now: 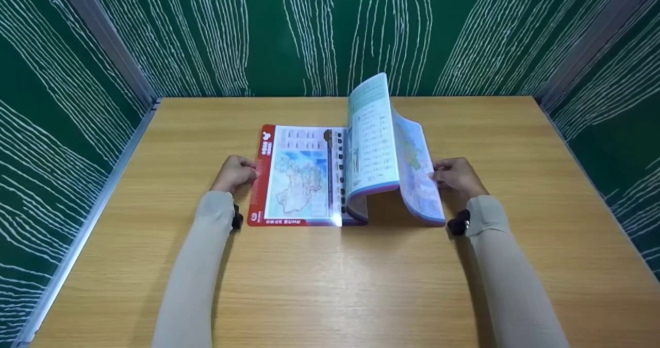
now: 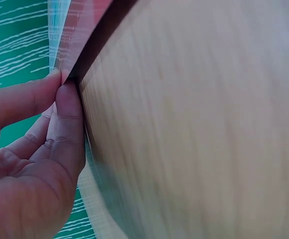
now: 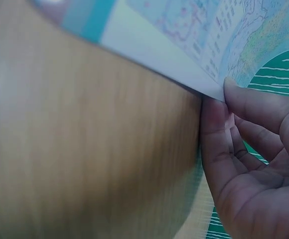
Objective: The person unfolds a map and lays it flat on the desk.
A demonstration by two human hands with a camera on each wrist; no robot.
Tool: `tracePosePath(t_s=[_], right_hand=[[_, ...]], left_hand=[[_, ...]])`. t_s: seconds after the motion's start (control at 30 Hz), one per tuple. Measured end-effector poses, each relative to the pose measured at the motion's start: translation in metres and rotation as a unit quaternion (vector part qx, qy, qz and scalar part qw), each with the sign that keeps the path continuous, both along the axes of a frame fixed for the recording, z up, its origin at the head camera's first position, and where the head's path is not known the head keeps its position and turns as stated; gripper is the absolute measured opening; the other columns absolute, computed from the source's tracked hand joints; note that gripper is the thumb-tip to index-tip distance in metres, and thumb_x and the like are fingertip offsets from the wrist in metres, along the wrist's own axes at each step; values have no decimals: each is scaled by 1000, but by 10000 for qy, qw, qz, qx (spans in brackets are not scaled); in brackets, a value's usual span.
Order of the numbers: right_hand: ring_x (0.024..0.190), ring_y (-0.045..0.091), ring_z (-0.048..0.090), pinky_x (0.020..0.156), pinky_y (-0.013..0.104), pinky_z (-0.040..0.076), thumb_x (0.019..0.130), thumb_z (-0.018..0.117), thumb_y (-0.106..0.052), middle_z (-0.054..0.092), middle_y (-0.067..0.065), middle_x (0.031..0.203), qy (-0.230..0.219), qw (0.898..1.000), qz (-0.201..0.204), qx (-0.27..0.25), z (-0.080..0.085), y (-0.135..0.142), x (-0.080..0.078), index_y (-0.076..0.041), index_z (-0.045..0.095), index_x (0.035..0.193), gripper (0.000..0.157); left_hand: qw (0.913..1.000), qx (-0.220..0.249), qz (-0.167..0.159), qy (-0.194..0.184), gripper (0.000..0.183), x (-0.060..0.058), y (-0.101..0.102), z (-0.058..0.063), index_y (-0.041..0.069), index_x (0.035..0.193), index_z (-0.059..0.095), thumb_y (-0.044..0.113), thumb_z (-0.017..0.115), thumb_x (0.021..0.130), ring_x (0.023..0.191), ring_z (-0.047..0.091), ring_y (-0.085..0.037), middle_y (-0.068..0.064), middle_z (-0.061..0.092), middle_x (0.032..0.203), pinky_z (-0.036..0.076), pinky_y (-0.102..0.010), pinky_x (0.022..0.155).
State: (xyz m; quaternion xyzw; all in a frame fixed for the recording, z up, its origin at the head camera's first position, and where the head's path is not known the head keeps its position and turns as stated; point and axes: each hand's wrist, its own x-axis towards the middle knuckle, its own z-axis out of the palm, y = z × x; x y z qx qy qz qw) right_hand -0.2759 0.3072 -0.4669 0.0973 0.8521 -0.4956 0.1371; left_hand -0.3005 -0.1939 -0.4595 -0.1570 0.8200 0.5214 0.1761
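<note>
1. Booklet (image 1: 299, 183), red-bordered and spread wide, lies on the surface (image 1: 340, 286), nearer the edge opposite the person and about midway between the side edges.
2. Left grip (image 1: 234, 174): thumb and finger closed in a pinch on the red outer margin.
3. Right grip (image 1: 456, 176): likewise pinched, on the right-hand leaf's (image 1: 416, 167) outer edge, beside a raised, curling leaf (image 1: 374, 136).
4. Handling, as judged: light, flexible, probably slippery; outer edges suit holding, since hard pulling could crease leaves.
</note>
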Motion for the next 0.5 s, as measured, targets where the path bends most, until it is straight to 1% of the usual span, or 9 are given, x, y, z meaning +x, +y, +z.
tracePosePath(t_s=[0.07,0.27,0.33,0.43,0.5], right_hand=[[71,4,61,67,19,55,90,59,-4,62,12,102,-15,10000,-10,20,0,1,0,11,52,128,42],[71,2,61,66,20,56,90,57,-2,65,7,93,335,9992,220,-75,0,6,1,16,53,125,40],[71,2,61,65,20,56,89,57,-1,65,6,91,383,9990,230,-90,-1,6,2,16,54,124,39],[70,3,61,65,20,56,89,57,-1,65,11,96,317,9993,174,-7,-1,6,1,16,54,124,39],[70,3,61,66,19,56,89,57,-1,64,16,102,261,9995,146,88,-2,6,1,15,54,126,41]], left_hand=[[10000,-20,32,-3,40,0,0,0,0,126,53,0,60,87,111,57,-29,-17,54,127,51,-38,92],[9998,-3,-102,181,42,1,-3,-2,-4,128,52,0,60,87,106,58,-27,-20,54,128,53,-36,91],[9998,-2,-107,164,42,1,-5,-1,-4,128,51,1,60,87,106,58,-28,-21,54,128,53,-36,91],[9999,-56,-91,135,41,2,-7,-1,-4,127,52,1,59,87,106,58,-28,-20,54,127,53,-35,88],[9999,-51,-77,113,40,3,-8,-1,-3,126,52,0,59,87,106,58,-28,-19,55,126,53,-35,87]])
